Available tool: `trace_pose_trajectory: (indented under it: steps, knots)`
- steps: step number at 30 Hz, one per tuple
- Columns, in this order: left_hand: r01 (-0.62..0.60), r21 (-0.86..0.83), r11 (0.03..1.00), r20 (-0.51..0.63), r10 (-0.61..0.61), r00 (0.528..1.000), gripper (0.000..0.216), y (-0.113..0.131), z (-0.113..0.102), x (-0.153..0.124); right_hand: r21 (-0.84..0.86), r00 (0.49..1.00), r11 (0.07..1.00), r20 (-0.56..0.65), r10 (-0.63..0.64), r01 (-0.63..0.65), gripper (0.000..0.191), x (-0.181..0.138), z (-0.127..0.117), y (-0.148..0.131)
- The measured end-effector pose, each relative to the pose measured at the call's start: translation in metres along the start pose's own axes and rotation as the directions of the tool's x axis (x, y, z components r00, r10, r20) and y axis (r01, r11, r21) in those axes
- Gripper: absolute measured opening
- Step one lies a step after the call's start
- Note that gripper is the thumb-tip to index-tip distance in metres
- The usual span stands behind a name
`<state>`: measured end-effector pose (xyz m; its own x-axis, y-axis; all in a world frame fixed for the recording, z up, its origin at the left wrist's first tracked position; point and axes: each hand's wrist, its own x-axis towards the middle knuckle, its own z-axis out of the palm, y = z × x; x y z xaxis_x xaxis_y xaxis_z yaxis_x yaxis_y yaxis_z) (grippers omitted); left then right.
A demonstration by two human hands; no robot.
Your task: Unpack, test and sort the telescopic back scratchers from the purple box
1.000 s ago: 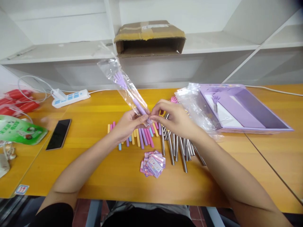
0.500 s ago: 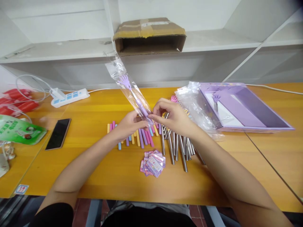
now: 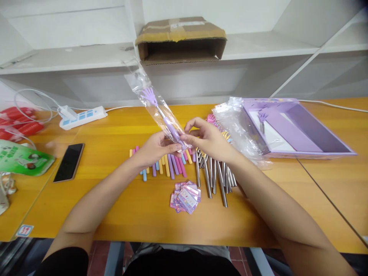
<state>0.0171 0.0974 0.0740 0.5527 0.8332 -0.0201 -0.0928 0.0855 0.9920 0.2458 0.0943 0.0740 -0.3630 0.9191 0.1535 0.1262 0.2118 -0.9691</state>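
A purple back scratcher (image 3: 168,123) with a hand-shaped head lies inside a clear plastic sleeve (image 3: 138,78), tilted up and to the left above the table. My left hand (image 3: 159,148) grips its lower handle end through the plastic. My right hand (image 3: 205,138) pinches the sleeve at the same end, thumb and forefinger together. Beneath my hands lie several coloured handles (image 3: 169,166) in purple, pink, yellow and blue. Steel rods (image 3: 220,178) with coloured claw heads lie partly hidden under my right hand and forearm. A pile of printed cards (image 3: 186,197) sits nearer me.
A heap of clear bags (image 3: 237,122) leans against a purple box (image 3: 304,155) holding another scratcher. At left are a phone (image 3: 69,163), a power strip (image 3: 83,117), a green pouch (image 3: 25,157) and red packets (image 3: 21,122). A cardboard box (image 3: 181,40) stands on the shelf.
Both hands keep hold of the bagged back scratcher, which has shifted only slightly. The whole view has moved a little. Nothing else on the table has visibly moved.
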Motion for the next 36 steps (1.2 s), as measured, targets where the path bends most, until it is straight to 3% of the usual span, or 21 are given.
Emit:
trace_pose_trajectory:
  steps: [3,7,13,16,21,24,27,29,33,36]
  knots:
    - [-0.021,-0.017,1.000,-0.002,0.021,1.000,0.039,0.000,-0.001,0.000,0.103,0.993,0.990,0.079,0.086,-0.094,0.050,0.001,0.001,-0.001]
    - [-0.050,-0.009,0.999,-0.002,0.050,0.999,0.041,0.001,-0.002,0.002,0.125,0.990,0.985,0.094,0.107,-0.119,0.046,0.004,0.001,0.001]
    - [-0.050,0.007,0.999,0.096,0.049,0.994,0.054,0.004,-0.002,0.001,0.302,0.945,0.936,0.316,0.081,-0.181,0.047,0.001,0.001,0.002]
    - [0.018,0.005,1.000,0.156,-0.019,0.988,0.058,-0.003,0.002,-0.011,0.313,0.931,0.938,0.363,0.026,-0.148,0.043,-0.015,0.007,0.001]
    - [0.125,0.027,0.992,0.275,-0.128,0.953,0.035,-0.020,0.011,-0.054,0.324,0.912,0.935,0.409,0.001,-0.146,0.039,-0.063,0.030,0.012]
    - [0.138,0.087,0.987,0.323,-0.159,0.933,0.033,-0.025,0.003,-0.074,0.290,0.921,0.952,0.389,-0.021,-0.100,0.038,-0.088,0.051,0.024]
    - [0.062,0.026,0.998,0.214,-0.066,0.975,0.058,-0.026,-0.016,-0.077,0.252,0.898,0.968,0.429,-0.099,-0.014,0.037,-0.103,0.074,0.032]
    - [-0.013,-0.090,0.996,0.015,0.014,1.000,0.065,-0.027,-0.027,-0.073,0.198,0.865,0.979,0.482,-0.143,0.052,0.037,-0.111,0.087,0.035]
    - [-0.080,-0.083,0.993,-0.352,0.046,0.935,0.039,-0.036,-0.034,-0.070,-0.010,0.815,0.970,0.545,-0.197,0.241,0.041,-0.125,0.102,0.042]
    - [-0.039,0.043,0.998,-0.427,0.054,0.903,0.038,-0.051,-0.029,-0.073,-0.239,0.768,0.838,0.572,-0.287,0.491,0.047,-0.129,0.091,0.051]
